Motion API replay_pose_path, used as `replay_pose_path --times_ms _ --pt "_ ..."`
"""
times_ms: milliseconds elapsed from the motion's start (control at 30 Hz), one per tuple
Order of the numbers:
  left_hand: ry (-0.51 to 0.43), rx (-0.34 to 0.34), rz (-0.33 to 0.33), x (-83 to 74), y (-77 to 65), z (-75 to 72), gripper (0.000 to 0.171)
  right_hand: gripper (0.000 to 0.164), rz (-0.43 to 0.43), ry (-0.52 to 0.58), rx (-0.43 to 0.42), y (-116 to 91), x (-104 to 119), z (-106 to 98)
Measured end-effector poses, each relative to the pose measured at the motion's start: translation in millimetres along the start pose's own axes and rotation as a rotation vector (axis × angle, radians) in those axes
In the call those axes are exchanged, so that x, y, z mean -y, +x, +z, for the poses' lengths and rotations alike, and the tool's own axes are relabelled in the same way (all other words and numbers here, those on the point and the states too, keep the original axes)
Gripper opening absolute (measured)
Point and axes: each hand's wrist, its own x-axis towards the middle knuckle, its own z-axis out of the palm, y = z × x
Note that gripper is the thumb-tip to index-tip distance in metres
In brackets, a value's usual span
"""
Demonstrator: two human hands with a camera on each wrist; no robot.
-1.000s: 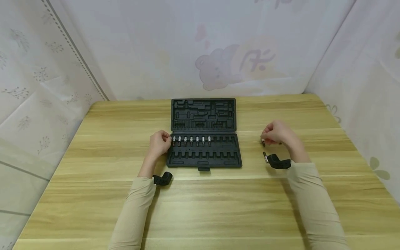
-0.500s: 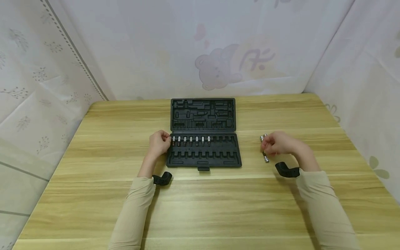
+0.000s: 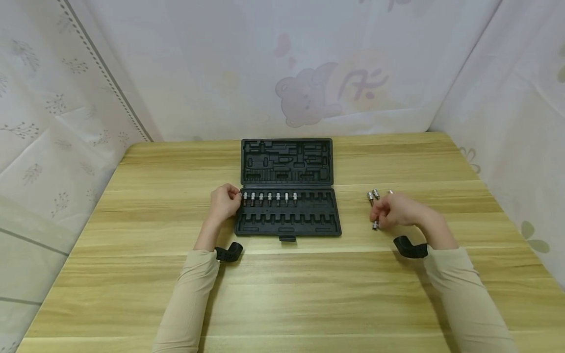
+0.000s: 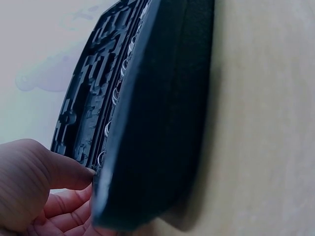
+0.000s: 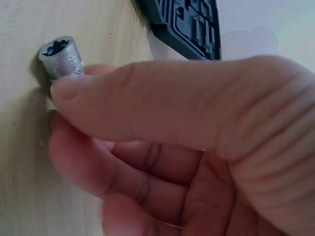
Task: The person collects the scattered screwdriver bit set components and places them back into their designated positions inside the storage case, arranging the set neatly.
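Only the right-wrist view shows the toothed recess of the silver socket that the right hand pinches, right of centre in the head view. There that hand, wrist bent, partly covers loose sockets on the bench. Left of centre, the left hand pinches the open case's left edge.

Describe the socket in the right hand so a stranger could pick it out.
On the wooden table, right of the open black case, is the right hand. Its fingers pinch the silver socket. In the head view, this one's end pokes out on the hand's near side; the other loose sockets show beyond the hand.
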Motion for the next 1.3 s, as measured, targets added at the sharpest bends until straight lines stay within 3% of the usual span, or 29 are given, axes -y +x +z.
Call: replay_pose_path --times_ms 200,533,1000,1300 --pt "-0.004 0.001 0.002 -0.3 0.0 -0.3 0.01 0.01 0.031 -0.012 0.003 0 0 1" --pt "-0.002 0.006 0.007 0.3 -0.5 -0.2 0.01 0.016 0.122 -0.014 0.063 -2 2 2" --pt "-0.002 0.006 0.006 0.1 -0.6 -0.5 0.01 0.022 0.092 -0.047 0.025 5 8 6" --pt "-0.006 0.007 0.005 -1.1 -0.2 -1.5 0.011 0.021 0.173 -0.014 -0.006 10 9 8"
